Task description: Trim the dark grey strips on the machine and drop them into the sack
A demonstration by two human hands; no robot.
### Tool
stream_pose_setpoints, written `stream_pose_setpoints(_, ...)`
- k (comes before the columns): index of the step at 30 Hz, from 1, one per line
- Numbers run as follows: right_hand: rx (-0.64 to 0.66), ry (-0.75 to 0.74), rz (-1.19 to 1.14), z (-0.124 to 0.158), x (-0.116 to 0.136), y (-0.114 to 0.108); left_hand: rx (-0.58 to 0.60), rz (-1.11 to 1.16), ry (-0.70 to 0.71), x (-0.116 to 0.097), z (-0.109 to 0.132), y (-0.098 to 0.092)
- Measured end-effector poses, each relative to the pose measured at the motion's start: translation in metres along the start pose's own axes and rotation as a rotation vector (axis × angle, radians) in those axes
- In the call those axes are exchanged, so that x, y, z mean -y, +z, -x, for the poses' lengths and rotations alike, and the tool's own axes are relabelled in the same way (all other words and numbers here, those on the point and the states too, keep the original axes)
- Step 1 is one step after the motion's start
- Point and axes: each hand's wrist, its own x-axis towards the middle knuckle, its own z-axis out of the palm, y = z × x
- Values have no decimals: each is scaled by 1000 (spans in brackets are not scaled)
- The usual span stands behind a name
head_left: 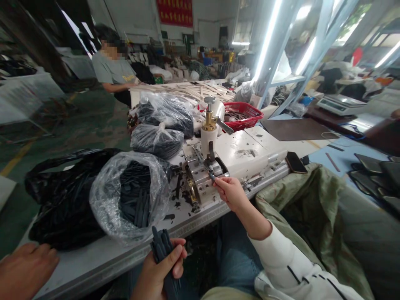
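Observation:
My left hand (164, 266), low in the middle, is closed around a bundle of dark strips (161, 241) that fans out a little at the top. My right hand (229, 191) pinches the end of a small dark strip (212, 175) at the metal working head of a white skiving machine (246, 152). The strip's far end goes under the head, where I cannot make it out. A brass-and-steel knob (209, 114) tops the machine. Left of it, a clear plastic bag (103, 196) stands open, full of similar dark strips (136, 196).
Another person's hand (28, 266) rests at the table's left corner, beside a black bag (62, 208). Tied plastic bags (156, 139) and a red basket (245, 114) stand behind. A phone (296, 162) lies right of the machine, near green cloth (300, 191). A person (114, 68) works beyond.

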Motion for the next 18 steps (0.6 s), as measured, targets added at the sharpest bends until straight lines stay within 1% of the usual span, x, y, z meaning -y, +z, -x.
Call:
stream_pose_setpoints(3, -32, 25, -26, -4, 0, 4, -5, 2, -6, 0, -1, 1)
stream_pose_setpoints(6, -73, 15, -47, -5, -1, 8, -9, 18, -13, 1, -2, -1)
stream_pose_setpoints(12, -176, -72, -86, -7, -6, 17, 3, 54, -13, 2, -2, -7)
stream_pose_setpoints(14, -222, -107, -99, -9, -5, 14, 22, 66, -18, 3, -3, -10)
stream_pose_setpoints(15, -281, -151, -96, -8, -4, 8, 37, 68, -22, 3, -4, -12)
stream_pose_setpoints(16, -377, -216, -71, -5, -2, -2, 57, 69, -27, 4, -5, -14)
stream_pose_setpoints(17, -513, -296, 4, 1, 1, -16, 84, 71, -30, 5, -6, -16)
stream_pose_setpoints(18, -672, -381, 106, 11, 3, -36, 114, 76, -33, 6, -7, -18)
